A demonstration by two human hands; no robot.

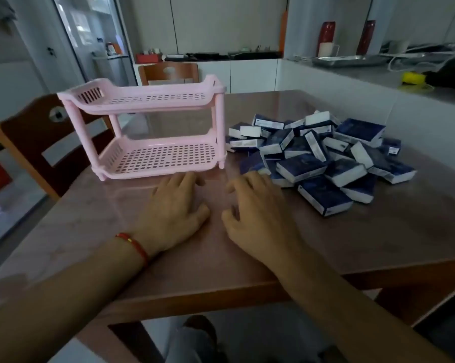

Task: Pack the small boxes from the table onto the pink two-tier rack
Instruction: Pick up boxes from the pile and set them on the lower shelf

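Observation:
A pink two-tier rack (pixel 153 153) stands on the table's left half, and both perforated shelves hold nothing. To its right lies a loose heap of several small blue-and-white boxes (pixel 318 155). My left hand (pixel 174 213), with a red band at the wrist, rests flat on the table just in front of the rack's lower shelf. My right hand (pixel 257 213) hovers or rests beside it with relaxed fingers, its fingertips close to the nearest boxes at the heap's left edge. Neither hand holds anything.
The brown table (pixel 378 231) has its front edge near my body. A wooden chair (pixel 45 142) stands at the left and another behind the rack. A grey counter (pixel 365 74) with a tray, red vases and cables runs along the right.

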